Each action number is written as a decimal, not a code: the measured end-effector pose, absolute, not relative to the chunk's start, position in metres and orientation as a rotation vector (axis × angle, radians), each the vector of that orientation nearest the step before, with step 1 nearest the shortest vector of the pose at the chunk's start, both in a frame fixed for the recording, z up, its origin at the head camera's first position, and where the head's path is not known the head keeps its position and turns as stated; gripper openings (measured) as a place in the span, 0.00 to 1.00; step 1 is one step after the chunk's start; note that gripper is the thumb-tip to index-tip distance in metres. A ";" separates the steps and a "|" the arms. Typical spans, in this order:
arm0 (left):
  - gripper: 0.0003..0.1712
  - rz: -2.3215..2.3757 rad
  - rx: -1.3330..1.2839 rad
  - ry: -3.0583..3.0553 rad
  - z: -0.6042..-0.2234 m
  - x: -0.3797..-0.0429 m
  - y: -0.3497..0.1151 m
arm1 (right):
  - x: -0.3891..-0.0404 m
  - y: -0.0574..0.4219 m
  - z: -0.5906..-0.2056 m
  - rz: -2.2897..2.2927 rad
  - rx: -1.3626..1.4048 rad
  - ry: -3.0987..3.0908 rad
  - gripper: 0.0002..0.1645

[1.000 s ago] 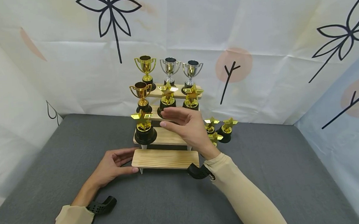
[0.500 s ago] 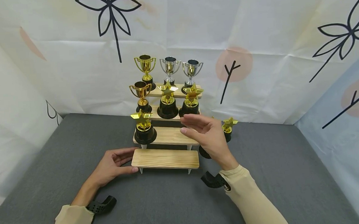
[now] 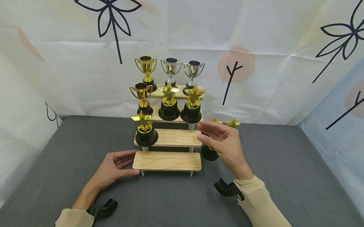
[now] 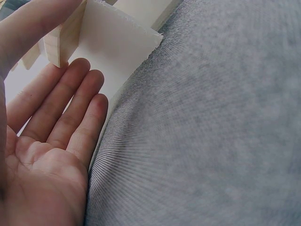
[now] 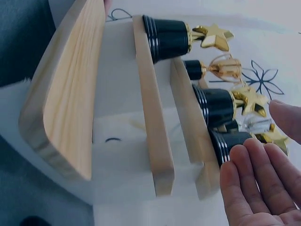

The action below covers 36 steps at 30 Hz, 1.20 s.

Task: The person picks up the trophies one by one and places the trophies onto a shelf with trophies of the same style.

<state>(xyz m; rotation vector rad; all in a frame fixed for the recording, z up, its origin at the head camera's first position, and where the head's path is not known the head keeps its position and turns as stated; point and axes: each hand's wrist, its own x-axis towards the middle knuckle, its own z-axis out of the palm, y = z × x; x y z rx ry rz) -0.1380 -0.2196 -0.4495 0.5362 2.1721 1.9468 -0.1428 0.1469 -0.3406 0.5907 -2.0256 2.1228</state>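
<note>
A wooden tiered stand (image 3: 167, 161) with white side supports stands mid-table. My left hand (image 3: 115, 168) touches its left end at the lowest step, thumb at the front corner; in the left wrist view the fingers (image 4: 80, 103) lie fairly straight against it. My right hand (image 3: 225, 143), thumb and fingers apart, hovers beside the stand's right end and holds nothing. Partly hidden behind it are star trophies on the table, including a black base (image 3: 209, 154) and a gold star (image 3: 233, 123). One star trophy (image 3: 146, 136) sits at the left of the second step.
The third step bears a bronze-coloured cup (image 3: 142, 93) and two star trophies (image 3: 169, 109). On the top step stand a gold cup (image 3: 146, 65) and two silver cups (image 3: 171, 67). A patterned white cloth (image 3: 267, 88) hangs behind the grey table (image 3: 281, 177).
My right hand has moved right and slightly down, away from the star trophy at the right of the third step, towards those on the table. My left hand has stayed in place.
</note>
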 end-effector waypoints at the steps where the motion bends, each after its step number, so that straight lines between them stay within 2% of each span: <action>1: 0.39 1.946 0.536 2.172 -0.449 -0.138 -0.220 | -0.143 0.149 -0.341 2.119 0.591 -2.022 0.26; 23: 0.39 1.950 0.550 2.170 -0.451 -0.138 -0.220 | -0.166 0.208 -0.358 2.059 0.410 -2.067 0.22; 36: 0.39 1.956 0.551 2.173 -0.450 -0.137 -0.220 | -0.176 0.219 -0.381 2.124 0.410 -2.255 0.29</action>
